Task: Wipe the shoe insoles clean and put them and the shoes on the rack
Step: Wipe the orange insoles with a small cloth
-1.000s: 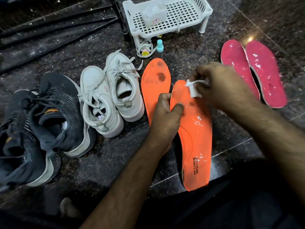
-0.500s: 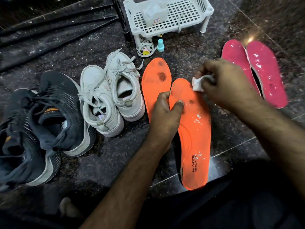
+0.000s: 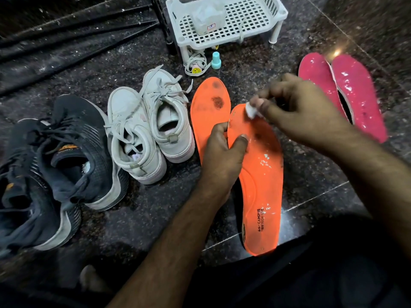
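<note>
My left hand (image 3: 223, 160) grips the left edge of an orange insole (image 3: 262, 185), thumb on top, holding it tilted above the floor. My right hand (image 3: 298, 110) pinches a small white wipe (image 3: 251, 111) against the insole's toe end. A second orange insole (image 3: 208, 112) with dark stains lies on the floor beside it. Two pink insoles (image 3: 353, 96) lie at the right. A pair of white sneakers (image 3: 149, 130) and a pair of dark sneakers (image 3: 57, 165) stand at the left. The white plastic rack (image 3: 229, 21) stands at the back.
A translucent bottle (image 3: 208, 17) lies on the rack. A small teal cap (image 3: 215, 61) and a coiled lace with a smiley tag (image 3: 196, 66) lie in front of it. Black metal bars (image 3: 77, 25) run across the dark stone floor at the back left.
My right hand with the wipe moved along the toe end of the held insole, out to the right and then back left and down onto it. My left hand kept its grip.
</note>
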The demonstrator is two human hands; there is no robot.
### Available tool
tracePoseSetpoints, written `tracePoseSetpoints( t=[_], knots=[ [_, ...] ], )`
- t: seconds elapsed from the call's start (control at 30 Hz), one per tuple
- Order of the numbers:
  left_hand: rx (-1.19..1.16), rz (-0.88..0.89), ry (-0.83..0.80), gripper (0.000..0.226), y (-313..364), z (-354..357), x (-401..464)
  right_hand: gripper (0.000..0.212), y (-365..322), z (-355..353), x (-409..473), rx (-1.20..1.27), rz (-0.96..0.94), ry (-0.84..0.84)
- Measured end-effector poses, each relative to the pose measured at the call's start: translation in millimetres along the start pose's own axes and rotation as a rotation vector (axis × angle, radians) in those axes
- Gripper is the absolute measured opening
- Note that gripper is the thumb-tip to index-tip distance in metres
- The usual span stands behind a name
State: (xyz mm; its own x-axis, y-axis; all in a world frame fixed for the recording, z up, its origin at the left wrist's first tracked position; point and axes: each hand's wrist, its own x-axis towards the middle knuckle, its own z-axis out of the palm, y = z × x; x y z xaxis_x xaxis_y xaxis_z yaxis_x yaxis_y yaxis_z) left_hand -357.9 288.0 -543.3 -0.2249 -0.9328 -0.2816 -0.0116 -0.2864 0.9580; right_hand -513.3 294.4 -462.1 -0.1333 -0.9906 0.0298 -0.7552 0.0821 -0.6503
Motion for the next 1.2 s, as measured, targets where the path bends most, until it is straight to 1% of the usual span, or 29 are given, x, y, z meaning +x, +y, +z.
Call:
tracePoseSetpoints(
  t=[0.07,0.1,0.17,0.27,0.33,0.37,0.4,0.47,0.5,0.53,0.57,0.63,0.67,0.7,0.73,0.77,0.83,0.87,0.9,0.93,1.03,1.1,1.13,1.2],
  knots=[
    [0.008,0.004,-0.009,0.026,-0.4,-0.4,0.6,0.021,-6.7,2.5,-3.2,0.055,-0.079,-0.065],
    [0.009,0.008,-0.013,0.027,0.0,-0.4,0.3,0.018,-7.4,5.1,-3.7,0.044,-0.101,-0.082],
    [-0.005,0.007,-0.011,0.030,0.3,0.0,0.0,0.005,-3.0,9.6,-1.3,-0.074,-0.104,-0.059],
    [-0.008,0.005,0.003,0.032,1.1,0.0,-0.5,0.027,5.5,6.5,2.8,-0.207,-0.058,0.070],
    [-0.003,0.004,0.006,0.033,0.4,-0.4,0.0,0.034,4.8,0.6,2.3,-0.208,-0.033,0.156],
    [-0.003,0.000,0.007,0.033,-0.7,-0.5,0.6,0.036,2.9,-0.6,1.2,-0.173,-0.034,0.166],
    [-0.004,-0.002,0.004,0.032,-1.5,-0.4,0.8,0.037,-0.9,-1.0,-0.3,-0.111,-0.046,0.134],
    [-0.012,-0.005,-0.011,0.032,-1.4,-0.2,0.9,0.035,-7.6,2.2,-2.4,0.015,-0.086,0.005],
    [-0.009,-0.003,-0.016,0.033,-1.2,-0.3,1.0,0.031,-6.7,5.6,-2.5,0.010,-0.095,-0.065],
    [0.000,-0.001,-0.016,0.034,-0.9,-0.3,1.2,0.027,-3.5,8.9,-2.0,-0.054,-0.093,-0.107],
    [0.006,-0.003,-0.011,0.034,-0.6,-0.2,1.0,0.024,1.2,11.6,-0.4,-0.144,-0.089,-0.099],
    [-0.001,-0.003,-0.004,0.030,-0.1,0.1,0.1,0.020,9.4,10.9,3.5,-0.273,-0.059,0.019],
    [-0.004,0.000,-0.005,0.029,-0.1,0.2,-0.4,0.018,11.4,7.1,4.2,-0.293,-0.038,0.087],
    [-0.005,0.001,-0.007,0.028,-0.2,0.0,-0.6,0.017,12.1,3.2,4.7,-0.287,-0.025,0.138],
    [-0.008,0.000,-0.010,0.029,0.2,-0.2,-0.7,0.018,10.2,-0.2,4.4,-0.256,-0.021,0.154],
    [-0.014,-0.002,-0.014,0.029,0.4,-0.4,-0.5,0.019,6.8,-1.7,3.4,-0.201,-0.027,0.131],
    [-0.028,-0.005,-0.027,0.029,0.1,0.2,-0.1,0.020,-2.6,1.1,0.0,-0.071,-0.078,0.013],
    [-0.026,-0.004,-0.032,0.029,0.0,0.4,-0.2,0.020,-4.2,4.6,-0.9,-0.055,-0.103,-0.050],
    [-0.018,-0.004,-0.031,0.030,0.0,0.6,-0.6,0.020,-2.1,8.0,-0.6,-0.090,-0.113,-0.084],
    [-0.009,-0.006,-0.026,0.031,0.4,0.8,-1.1,0.021,2.1,9.9,1.2,-0.152,-0.103,-0.075],
    [0.002,-0.004,-0.010,0.032,1.4,0.2,-1.7,0.022,11.9,4.3,5.3,-0.275,-0.003,0.064],
    [-0.005,-0.004,-0.006,0.029,2.2,-0.5,-0.9,0.025,10.8,-0.3,4.9,-0.242,0.017,0.129],
    [-0.010,-0.005,-0.005,0.028,2.1,-0.3,-0.4,0.027,7.6,-1.1,3.9,-0.197,0.003,0.134],
    [-0.020,-0.013,-0.013,0.028,0.6,0.3,-0.1,0.030,-0.6,0.0,1.1,-0.094,-0.067,0.070]
  ],
)
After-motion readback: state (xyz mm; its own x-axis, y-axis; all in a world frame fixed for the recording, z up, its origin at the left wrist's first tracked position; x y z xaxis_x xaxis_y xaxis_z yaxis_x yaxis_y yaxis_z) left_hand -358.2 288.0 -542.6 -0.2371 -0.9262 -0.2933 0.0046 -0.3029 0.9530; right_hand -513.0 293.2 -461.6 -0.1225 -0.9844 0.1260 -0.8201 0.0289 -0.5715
